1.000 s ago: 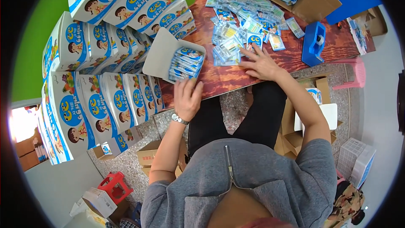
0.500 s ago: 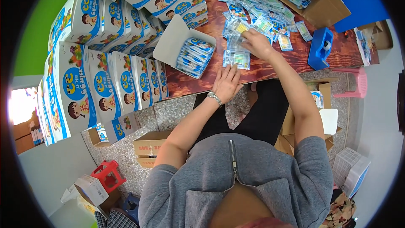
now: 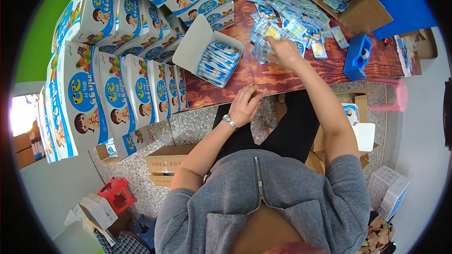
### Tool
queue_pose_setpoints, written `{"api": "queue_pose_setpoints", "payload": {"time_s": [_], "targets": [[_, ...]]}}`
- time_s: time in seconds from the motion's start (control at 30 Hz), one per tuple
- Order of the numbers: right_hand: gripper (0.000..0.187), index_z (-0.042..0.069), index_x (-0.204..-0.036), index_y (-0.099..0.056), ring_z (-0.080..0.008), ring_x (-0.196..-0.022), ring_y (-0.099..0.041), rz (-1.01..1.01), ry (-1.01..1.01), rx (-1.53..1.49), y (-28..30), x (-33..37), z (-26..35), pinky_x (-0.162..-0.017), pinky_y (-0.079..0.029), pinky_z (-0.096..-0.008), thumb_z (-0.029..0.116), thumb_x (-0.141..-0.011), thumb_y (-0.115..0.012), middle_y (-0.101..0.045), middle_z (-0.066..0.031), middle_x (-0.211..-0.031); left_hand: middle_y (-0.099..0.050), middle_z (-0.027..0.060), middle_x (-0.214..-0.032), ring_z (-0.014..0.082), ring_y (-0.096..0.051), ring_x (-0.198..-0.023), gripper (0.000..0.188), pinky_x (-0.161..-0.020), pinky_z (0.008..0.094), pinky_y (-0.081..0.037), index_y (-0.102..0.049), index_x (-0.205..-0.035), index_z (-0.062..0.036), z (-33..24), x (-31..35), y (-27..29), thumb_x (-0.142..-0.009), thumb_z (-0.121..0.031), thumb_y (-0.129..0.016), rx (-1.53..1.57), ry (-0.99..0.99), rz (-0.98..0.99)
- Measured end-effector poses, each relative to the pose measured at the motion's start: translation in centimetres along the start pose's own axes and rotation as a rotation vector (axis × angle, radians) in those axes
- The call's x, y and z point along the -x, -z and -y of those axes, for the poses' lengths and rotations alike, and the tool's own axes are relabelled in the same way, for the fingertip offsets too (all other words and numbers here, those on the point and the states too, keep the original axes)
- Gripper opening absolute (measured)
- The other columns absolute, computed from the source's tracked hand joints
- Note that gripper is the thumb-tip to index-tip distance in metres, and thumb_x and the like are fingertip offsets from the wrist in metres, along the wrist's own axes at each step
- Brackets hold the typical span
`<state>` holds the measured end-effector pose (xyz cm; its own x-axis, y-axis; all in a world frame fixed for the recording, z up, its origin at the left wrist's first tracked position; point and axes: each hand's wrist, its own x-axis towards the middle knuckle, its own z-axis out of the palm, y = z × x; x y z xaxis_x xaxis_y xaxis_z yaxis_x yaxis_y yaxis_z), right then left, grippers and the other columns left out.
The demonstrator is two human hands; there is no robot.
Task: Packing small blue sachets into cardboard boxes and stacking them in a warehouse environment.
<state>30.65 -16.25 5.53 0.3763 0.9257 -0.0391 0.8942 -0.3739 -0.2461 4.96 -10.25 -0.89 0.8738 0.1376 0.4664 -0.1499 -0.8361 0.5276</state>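
Note:
My right hand (image 3: 286, 54) is closed over the near edge of a loose pile of small packets (image 3: 301, 11). Its fingers pinch a clear, blue-edged sachet (image 3: 262, 51), smeared by motion; whether more than one is held I cannot tell. At the table's front edge rests my left hand (image 3: 243, 107), fingers loosely stretched and nothing in them. A white carton (image 3: 192, 49) with its lid up stands left of the pile, holding a row of blue-and-white sachets (image 3: 217, 62). A few single packets, one with a yellow strip (image 3: 318, 49), lie right of my right hand.
Stacked printed cartons (image 3: 89, 89) fill the table's left side. Behind the pile lies a cardboard box (image 3: 365, 11) with packets inside. A blue tape dispenser (image 3: 356, 56) stands at the right, near a pink stool (image 3: 395, 95). A red stool (image 3: 117, 195) is on the floor at lower left.
My left hand has drawn back toward me, off the sachet it was touching. That sachet no longer lies flat there; my right hand has moved slightly and now grips a sachet nearby.

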Motion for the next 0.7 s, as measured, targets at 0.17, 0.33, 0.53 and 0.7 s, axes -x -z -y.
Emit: {"api": "queue_pose_setpoints", "payload": {"time_s": [0.17, 0.33, 0.53, 0.7], "targets": [[0.041, 0.012, -0.114, -0.057, -0.0340, -0.097, -0.065, -0.284, 0.079, 0.344, -2.3, -0.5, -1.6, -0.078, -0.052, -0.0476, 0.026, -0.080, -0.075, -0.069, -0.0130, -0.097, -0.054, 0.0199, -0.128, 0.0413, -0.053, -0.118, 0.032, -0.099, 0.0490, -0.047, -0.063, -0.110, -0.0045, 0.0, -0.4, -0.7, -0.080, -0.006, -0.071, 0.025, -0.009, 0.046], [0.060, 0.009, -0.126, -0.057, -0.0309, -0.095, -0.067, -0.333, -0.335, -0.334, 0.5, 2.7, -1.2, -0.081, -0.052, -0.0416, 0.037, -0.078, -0.080, -0.068, -0.0168, -0.105, -0.054, 0.0195, -0.129, 0.0412, -0.053, -0.119, 0.032, -0.100, 0.0492, -0.046, -0.063, -0.110, -0.0048, 0.8, 0.5, -0.4, -0.080, -0.007, -0.071, 0.041, 0.023, 0.046], [0.068, 0.002, -0.122, -0.056, -0.0370, -0.101, -0.068, -0.288, -0.899, -0.206, -4.2, 4.8, -6.6, -0.083, -0.053, -0.0451, 0.047, -0.075, -0.078, -0.068, -0.0231, -0.108, -0.053, 0.0190, -0.129, 0.0409, -0.051, -0.121, 0.031, -0.101, 0.0506, -0.045, -0.064, -0.110, -0.0057, 0.3, -0.1, -1.1, -0.079, -0.006, -0.071, 0.004, -0.027, 0.064], [0.068, 0.004, -0.126, -0.051, -0.0376, -0.110, -0.063, -0.340, -0.787, -0.413, -3.0, 5.7, -6.3, -0.091, -0.050, -0.0436, 0.037, -0.075, -0.082, -0.064, -0.0248, -0.120, -0.054, 0.0189, -0.129, 0.0408, -0.051, -0.121, 0.029, -0.102, 0.0506, -0.044, -0.065, -0.108, -0.0055, 0.6, 0.3, -1.0, -0.080, -0.007, -0.071, 0.030, -0.003, 0.061]]}}
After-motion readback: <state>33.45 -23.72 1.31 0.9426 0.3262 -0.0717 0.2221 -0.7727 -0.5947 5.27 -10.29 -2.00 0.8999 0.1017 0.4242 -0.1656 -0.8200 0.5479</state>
